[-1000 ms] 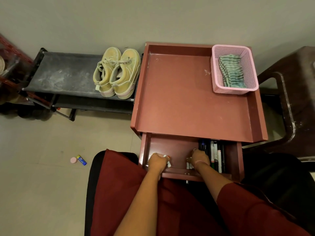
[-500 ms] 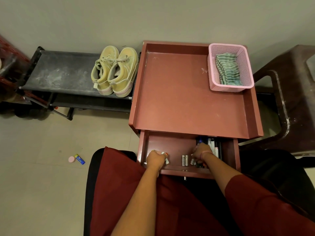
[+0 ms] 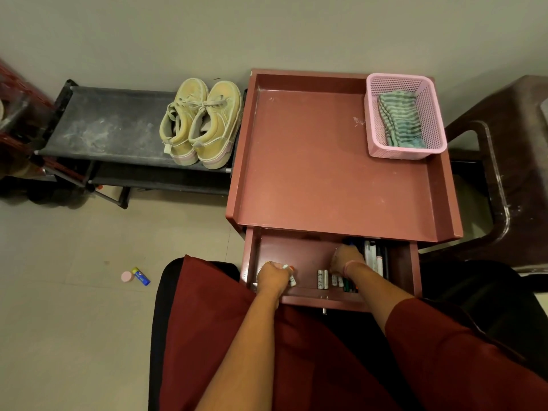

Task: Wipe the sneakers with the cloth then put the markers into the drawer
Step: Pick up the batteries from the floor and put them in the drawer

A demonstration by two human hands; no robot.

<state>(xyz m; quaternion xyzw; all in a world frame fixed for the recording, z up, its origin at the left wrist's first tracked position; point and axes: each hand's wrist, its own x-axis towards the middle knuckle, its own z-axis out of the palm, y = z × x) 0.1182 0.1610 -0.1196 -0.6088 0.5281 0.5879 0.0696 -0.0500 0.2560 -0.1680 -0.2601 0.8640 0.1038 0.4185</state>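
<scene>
The drawer (image 3: 323,301) of the red-brown table (image 3: 326,158) is pulled out towards me. My left hand (image 3: 272,277) is a fist at the drawer's front left corner, closed around a white marker (image 3: 292,277) with a red tip. My right hand (image 3: 347,259) is inside the drawer on the right, its fingers curled down over a bunch of dark markers (image 3: 350,287). More markers (image 3: 375,256) lie along the drawer's right side. The yellow sneakers (image 3: 201,123) stand as a pair on a black rack (image 3: 112,126). The striped green cloth (image 3: 400,120) lies in a pink basket (image 3: 373,114).
Two small batteries (image 3: 322,279) lie in the drawer between my hands. A dark brown chair (image 3: 510,173) stands right of the table. A pink lid and a blue glue stick (image 3: 139,275) lie on the floor to the left. The wall is right behind the table.
My right hand has moved slightly deeper into the drawer over the markers. My left hand has stayed at the front left corner with its marker.
</scene>
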